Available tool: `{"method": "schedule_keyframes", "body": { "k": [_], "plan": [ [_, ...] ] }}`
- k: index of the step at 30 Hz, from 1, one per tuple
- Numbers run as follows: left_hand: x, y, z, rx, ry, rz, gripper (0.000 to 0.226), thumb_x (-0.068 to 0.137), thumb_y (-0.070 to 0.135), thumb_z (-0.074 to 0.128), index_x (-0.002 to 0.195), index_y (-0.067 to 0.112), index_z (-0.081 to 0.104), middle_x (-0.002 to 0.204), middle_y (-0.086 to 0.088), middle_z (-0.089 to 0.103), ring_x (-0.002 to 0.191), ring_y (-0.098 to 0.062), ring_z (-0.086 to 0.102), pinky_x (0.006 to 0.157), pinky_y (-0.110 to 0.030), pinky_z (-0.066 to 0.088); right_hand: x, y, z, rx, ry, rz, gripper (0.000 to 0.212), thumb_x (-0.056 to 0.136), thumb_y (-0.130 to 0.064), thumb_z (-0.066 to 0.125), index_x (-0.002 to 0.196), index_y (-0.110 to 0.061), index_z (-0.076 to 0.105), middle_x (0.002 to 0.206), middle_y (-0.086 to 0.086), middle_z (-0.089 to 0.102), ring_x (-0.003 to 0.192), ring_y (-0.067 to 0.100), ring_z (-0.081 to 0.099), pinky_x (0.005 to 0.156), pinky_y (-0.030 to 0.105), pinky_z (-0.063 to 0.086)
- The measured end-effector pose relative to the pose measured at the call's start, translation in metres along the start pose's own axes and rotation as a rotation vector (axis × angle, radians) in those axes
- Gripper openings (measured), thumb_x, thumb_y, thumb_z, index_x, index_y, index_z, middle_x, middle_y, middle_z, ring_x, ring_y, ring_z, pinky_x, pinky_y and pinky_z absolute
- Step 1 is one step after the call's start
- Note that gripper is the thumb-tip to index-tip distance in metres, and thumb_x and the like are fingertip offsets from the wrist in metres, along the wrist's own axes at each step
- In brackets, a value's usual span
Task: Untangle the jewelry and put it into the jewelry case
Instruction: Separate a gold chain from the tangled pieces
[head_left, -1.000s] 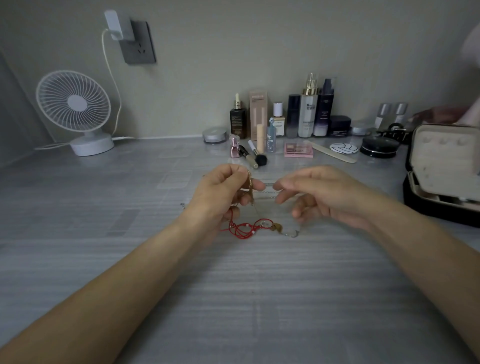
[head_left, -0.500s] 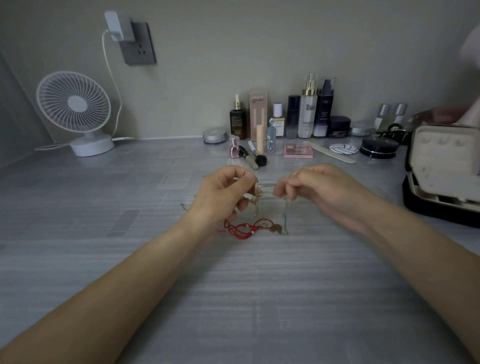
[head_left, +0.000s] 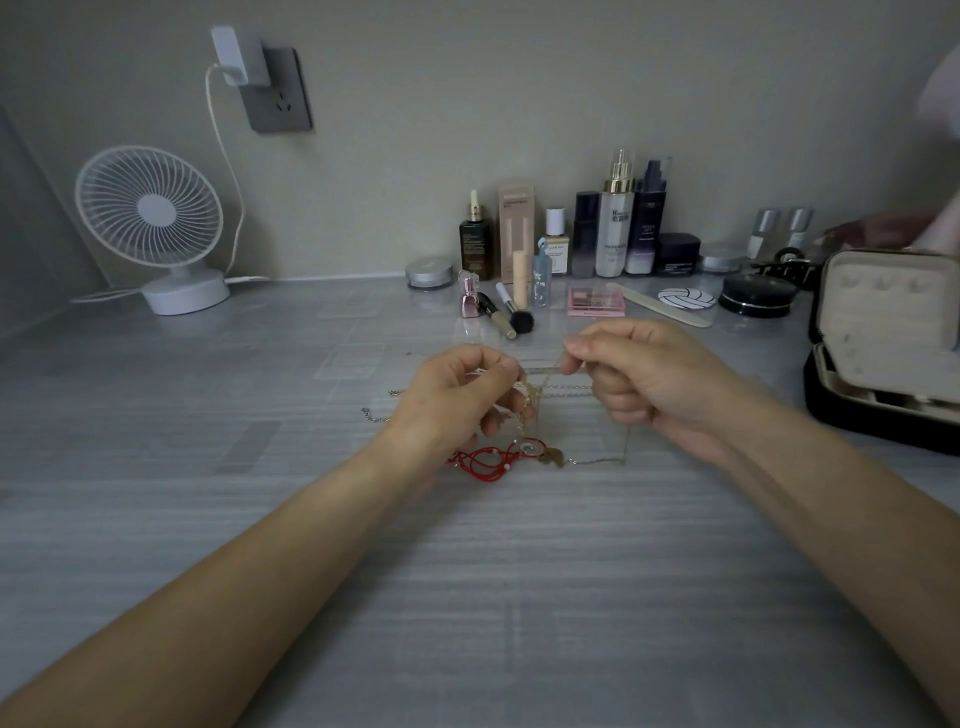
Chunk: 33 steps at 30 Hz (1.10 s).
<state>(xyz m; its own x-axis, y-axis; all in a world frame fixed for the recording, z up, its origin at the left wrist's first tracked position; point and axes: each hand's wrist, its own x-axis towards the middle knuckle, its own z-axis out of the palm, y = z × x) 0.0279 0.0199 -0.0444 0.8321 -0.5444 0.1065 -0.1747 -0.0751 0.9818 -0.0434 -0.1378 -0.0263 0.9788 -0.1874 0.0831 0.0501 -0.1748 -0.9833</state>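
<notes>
A tangle of thin chains (head_left: 540, 395) hangs between my two hands above the grey table. My left hand (head_left: 457, 400) pinches the gold part of the tangle with curled fingers. My right hand (head_left: 644, 374) pinches a thin chain stretched taut toward the left hand. Below them a red cord bracelet (head_left: 488, 460) with small beads lies on the table, joined to a gold pendant and a fine chain (head_left: 592, 461). Silver chain ends (head_left: 374, 415) trail left of my left hand. The jewelry case (head_left: 883, 343) stands open at the right edge, its cream lid upright.
Cosmetic bottles (head_left: 613, 228), a makeup brush (head_left: 511, 312), a pink palette (head_left: 596, 301), a nail file and a black compact (head_left: 758, 296) line the back. A white fan (head_left: 156, 223) stands at back left. Another person's hand (head_left: 878, 231) shows at far right.
My hands have drawn slightly apart and risen, stretching the chain taut between them. The fine chain on the table has been pulled out to the right.
</notes>
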Motion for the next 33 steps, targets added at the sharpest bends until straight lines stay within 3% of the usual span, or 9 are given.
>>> {"method": "schedule_keyframes", "body": {
  "k": [4,13,20,26,29,33],
  "plan": [
    [0.001,-0.002,0.002,0.001,-0.012,-0.003,0.019,0.093,0.016,0.053,0.074,0.014,0.058,0.06,-0.005,0.062,0.043,-0.01,0.041,0.034,-0.011,0.027,0.003,0.002,0.001,0.099,0.04,-0.012,0.037,0.088,-0.012,0.054,0.054,-0.017,0.065,0.05,-0.004,0.046,0.04,0.006,0.034,0.036,0.016,0.022],
    [0.003,-0.005,0.001,0.016,-0.027,-0.027,0.02,0.094,0.017,0.051,0.075,0.013,0.058,0.062,-0.005,0.06,0.04,-0.006,0.042,0.034,-0.01,0.029,0.001,-0.003,-0.01,0.131,0.095,-0.064,0.016,0.087,-0.019,0.057,0.076,-0.016,0.067,0.04,-0.009,0.025,0.033,0.005,0.018,0.035,0.014,0.013],
    [0.004,-0.007,-0.002,0.052,-0.025,-0.038,0.02,0.094,0.019,0.051,0.076,0.014,0.058,0.059,-0.002,0.058,0.041,-0.006,0.042,0.035,-0.014,0.028,0.0,-0.006,-0.016,0.205,0.108,-0.092,0.025,0.09,-0.022,0.053,0.07,-0.02,0.067,0.038,-0.01,0.027,0.032,0.005,0.019,0.038,0.017,0.012],
    [0.005,-0.008,-0.002,0.057,-0.028,-0.054,0.021,0.094,0.021,0.05,0.075,0.016,0.058,0.048,0.006,0.049,0.041,-0.006,0.037,0.037,-0.015,0.027,-0.005,-0.009,-0.011,0.034,0.019,-0.057,0.018,0.089,-0.02,0.054,0.079,-0.016,0.068,0.036,-0.009,0.028,0.032,0.007,0.018,0.036,0.018,0.012],
    [0.006,-0.008,-0.002,0.063,-0.008,-0.044,0.021,0.094,0.021,0.051,0.075,0.016,0.059,0.045,0.006,0.051,0.04,-0.006,0.037,0.037,-0.014,0.028,-0.006,-0.007,-0.007,-0.24,0.015,-0.058,0.015,0.087,-0.022,0.06,0.077,-0.018,0.07,0.036,-0.01,0.036,0.036,0.008,0.022,0.035,0.014,0.022],
    [0.006,-0.008,-0.001,0.065,-0.013,-0.025,0.021,0.094,0.019,0.051,0.075,0.015,0.058,0.047,0.006,0.057,0.04,-0.005,0.04,0.037,-0.012,0.03,-0.004,-0.003,-0.003,-0.275,-0.014,-0.047,0.018,0.086,-0.02,0.06,0.073,-0.019,0.072,0.041,-0.01,0.04,0.041,0.006,0.032,0.043,0.015,0.029]
  ]
}}
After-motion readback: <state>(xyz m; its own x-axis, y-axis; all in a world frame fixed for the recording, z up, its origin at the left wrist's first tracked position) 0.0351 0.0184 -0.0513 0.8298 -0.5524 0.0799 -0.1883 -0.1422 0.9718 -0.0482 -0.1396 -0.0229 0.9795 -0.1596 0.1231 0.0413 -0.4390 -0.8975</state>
